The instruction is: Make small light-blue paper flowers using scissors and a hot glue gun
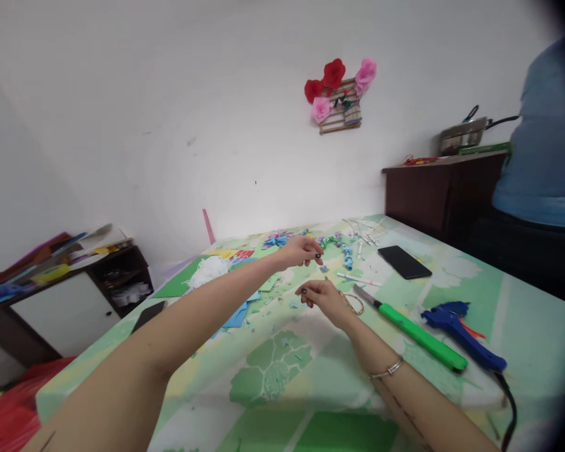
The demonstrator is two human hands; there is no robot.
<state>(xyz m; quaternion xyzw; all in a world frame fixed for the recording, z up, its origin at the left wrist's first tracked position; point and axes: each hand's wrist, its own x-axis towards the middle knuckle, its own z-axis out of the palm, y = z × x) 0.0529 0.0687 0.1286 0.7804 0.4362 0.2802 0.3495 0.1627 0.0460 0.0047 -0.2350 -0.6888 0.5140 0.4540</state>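
My left hand (300, 251) reaches out over the table (273, 370), its fingers pinched together near a scatter of small blue and purple paper pieces (282, 238). What it pinches is too small to name. My right hand (324, 297) hovers lower and nearer to me, fingers curled in a pinch on something tiny and dark. A thin tan loop of string or wire (354, 304) lies just right of this hand. A silver bracelet (388, 369) circles my right wrist.
A green-handled utility knife (414, 333), a blue glue gun (461, 333), a black phone (403, 261), white sticks (358, 279), coloured paper sheets (188, 282) and white fluff (208, 270) lie on the table. A person in a blue top (546, 163) stands at the right by a dark cabinet (442, 188).
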